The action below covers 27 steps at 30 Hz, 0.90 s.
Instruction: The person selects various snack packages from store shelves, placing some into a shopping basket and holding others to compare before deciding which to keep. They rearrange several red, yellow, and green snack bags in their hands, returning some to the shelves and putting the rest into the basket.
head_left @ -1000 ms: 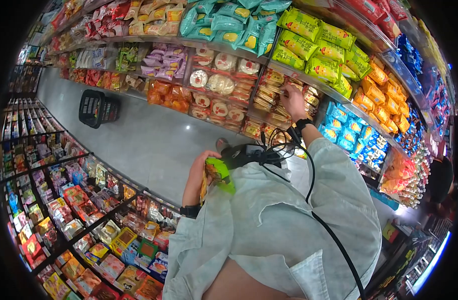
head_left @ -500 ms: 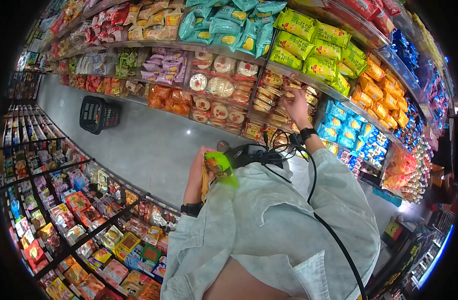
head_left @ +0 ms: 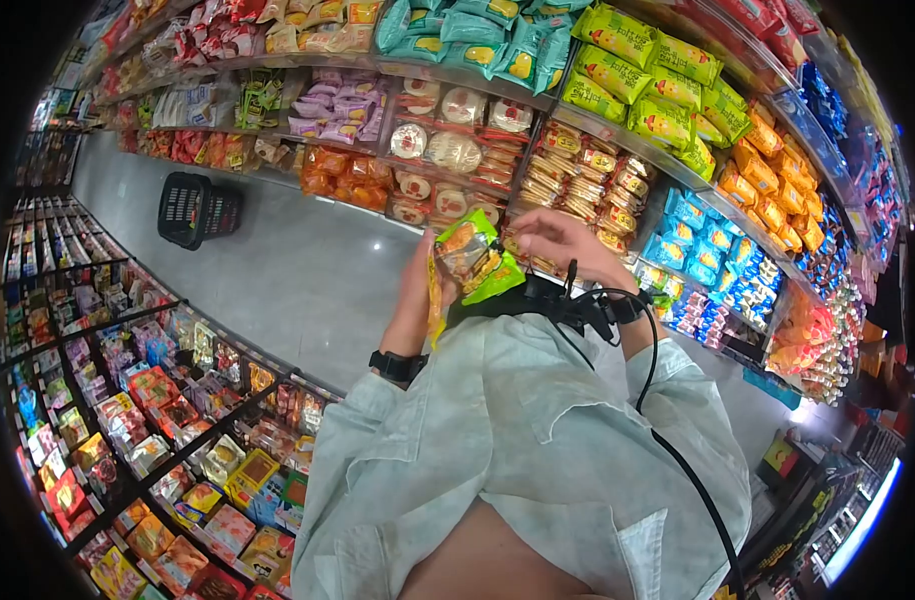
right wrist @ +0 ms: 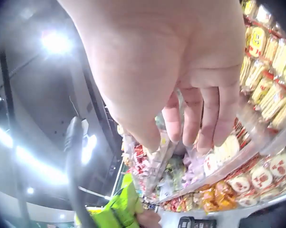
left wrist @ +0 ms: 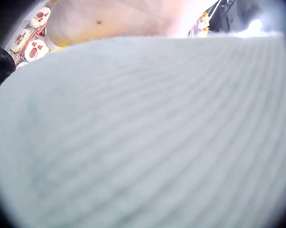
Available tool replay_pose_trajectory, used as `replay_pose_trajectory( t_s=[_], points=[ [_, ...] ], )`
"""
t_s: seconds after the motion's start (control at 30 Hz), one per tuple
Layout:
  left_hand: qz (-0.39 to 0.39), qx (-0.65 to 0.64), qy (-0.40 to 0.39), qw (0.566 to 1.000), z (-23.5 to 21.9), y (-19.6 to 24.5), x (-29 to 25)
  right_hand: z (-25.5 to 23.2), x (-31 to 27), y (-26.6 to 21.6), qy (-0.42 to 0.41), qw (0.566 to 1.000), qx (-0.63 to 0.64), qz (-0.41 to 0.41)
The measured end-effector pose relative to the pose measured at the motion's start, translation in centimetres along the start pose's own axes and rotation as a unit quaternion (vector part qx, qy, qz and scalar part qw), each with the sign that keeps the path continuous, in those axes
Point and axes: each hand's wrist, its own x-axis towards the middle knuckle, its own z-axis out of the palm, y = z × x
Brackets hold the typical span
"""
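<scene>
My left hand [head_left: 412, 295] grips a shiny green snack packet [head_left: 497, 279] with a picture on its front, and a yellow packet [head_left: 437, 305] hangs beside it from the same hand. In the left wrist view, pale ribbed cloth [left wrist: 147, 128] hides most of the work; only part of the left hand [left wrist: 119, 19] shows above it. My right hand [head_left: 567, 243] hovers just right of the green packet. The right wrist view shows the right hand [right wrist: 181, 61] with loosely bent fingers and nothing visible between thumb and fingertips. There, the green packet [right wrist: 121, 206] lies below it.
Bins of wrapped snacks [head_left: 577, 175] line the shelf ahead, with teal packets [head_left: 467, 40] and lime-green packets [head_left: 617, 75] above. A black basket [head_left: 182, 210] stands on the grey floor [head_left: 307, 270]. Packaged goods [head_left: 157, 400] fill the lower left. A black cable [head_left: 692, 475] runs along my right side.
My right hand has come back from the bin of golden wrapped snacks, down and left to the green packet. My left hand has raised the packets forward and right, toward it.
</scene>
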Motion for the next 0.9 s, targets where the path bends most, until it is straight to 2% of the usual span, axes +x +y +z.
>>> replay_pose_trajectory(
  t_s=[0.03,0.07,0.13,0.2,0.33,0.5,0.57,0.7,0.73,0.9],
  points=[
    [0.006,0.012,0.044,0.999,1.1,-0.6,0.2,0.6,-0.3,-0.7,-0.026,0.999,0.03,0.033],
    [0.012,0.024,0.088,0.996,1.8,-1.0,0.3,0.8,-0.1,-0.1,-0.048,0.998,0.032,0.024],
    [0.006,0.045,0.088,0.995,2.7,-1.2,0.2,1.0,0.6,1.7,-0.092,0.995,0.035,0.004],
    [0.0,0.071,0.098,0.993,5.1,-0.6,-0.9,1.2,0.4,2.0,-0.081,0.996,0.039,0.008],
    [-0.001,0.119,0.074,0.99,5.4,-0.8,-1.5,0.7,0.3,3.1,-0.059,0.998,0.021,0.008],
    [0.02,0.121,0.089,0.988,5.2,-1.8,-1.9,0.5,0.5,3.6,-0.041,0.999,0.031,-0.011],
    [0.035,0.12,0.117,0.985,5.4,-2.3,-2.2,0.2,1.2,4.0,-0.054,0.997,0.047,-0.024],
    [0.085,0.145,0.172,0.971,3.3,-4.5,-2.4,0.9,2.3,3.3,-0.1,0.995,-0.008,0.022],
    [0.088,0.129,0.183,0.971,3.3,-4.6,-2.8,1.4,2.7,3.2,-0.114,0.993,-0.013,-0.002],
    [0.082,0.04,0.219,0.971,2.6,-4.5,-6.1,4.3,4.6,2.2,-0.197,0.979,-0.032,0.034]
  ],
)
